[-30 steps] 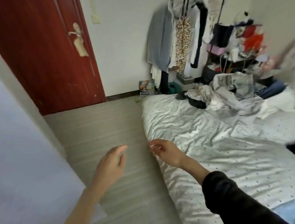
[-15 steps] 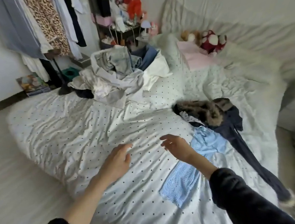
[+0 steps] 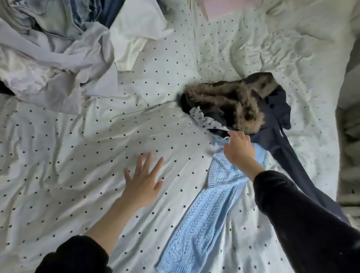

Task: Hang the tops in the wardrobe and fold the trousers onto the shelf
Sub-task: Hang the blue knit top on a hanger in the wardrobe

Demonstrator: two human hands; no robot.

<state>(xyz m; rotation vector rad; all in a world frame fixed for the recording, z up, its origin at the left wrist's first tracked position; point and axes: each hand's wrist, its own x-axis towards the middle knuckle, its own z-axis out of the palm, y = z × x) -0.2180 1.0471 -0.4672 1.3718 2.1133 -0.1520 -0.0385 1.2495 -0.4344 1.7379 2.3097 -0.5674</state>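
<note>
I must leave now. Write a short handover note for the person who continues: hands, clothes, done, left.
Left hand: open, fingers spread over the dotted sheet.
Right hand: at the top edge of the light blue knit top; grip unclear.
Beside it lies a dark fur-trimmed garment; a heap of pale clothes sits at the far left.
Done: nothing visible.
Left: hang tops, fold trousers.

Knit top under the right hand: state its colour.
Light blue, an openwork knit top, shown best in the head view.

knit top [image 3: 201, 228] on the bed [image 3: 72, 163], fur-trimmed coat [image 3: 237, 107] just behind it, clothes heap [image 3: 44, 59] far left, left hand [image 3: 142, 181] left of the top, right hand [image 3: 240, 147] at its far end
</note>
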